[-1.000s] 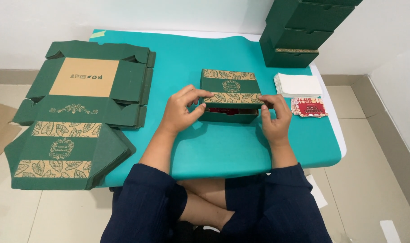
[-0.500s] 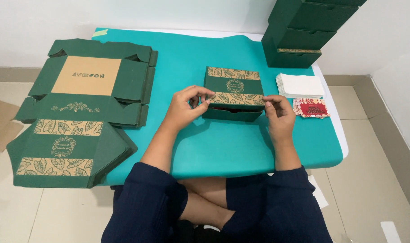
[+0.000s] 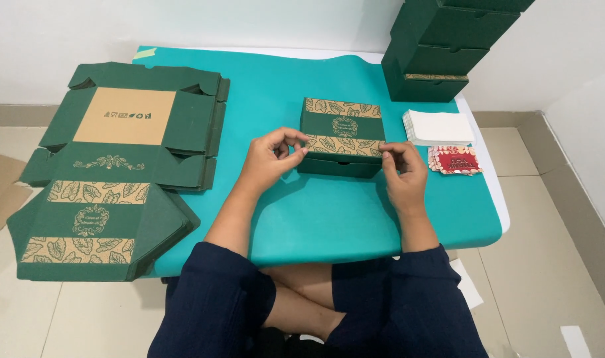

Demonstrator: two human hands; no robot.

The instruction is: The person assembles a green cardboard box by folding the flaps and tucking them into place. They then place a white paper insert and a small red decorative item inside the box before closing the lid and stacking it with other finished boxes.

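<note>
I'm closing the dark green cardboard box with gold leaf bands (image 3: 342, 136): my left hand (image 3: 270, 159) and right hand (image 3: 402, 169) pinch its lid's front corners; next, I judge, tuck the flap in evenly.

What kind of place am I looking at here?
Probably a small packing station: a stack of flat dark green cardboard box blanks, finished green boxes piled up, and a teal-covered low table.

1. Standing against a plain white wall (image 3: 183, 26), with a grey-beige skirting board (image 3: 17, 114) running along its foot.
2. Lying under a teal cover (image 3: 329, 219): a low white table (image 3: 483, 142), its edge showing at the right.
3. Spreading below: a floor of pale beige tiles (image 3: 554, 278).
4. Lying on the floor at the left: brown cardboard scraps (image 3: 0, 192).
5. Falling evenly: soft light.
</note>
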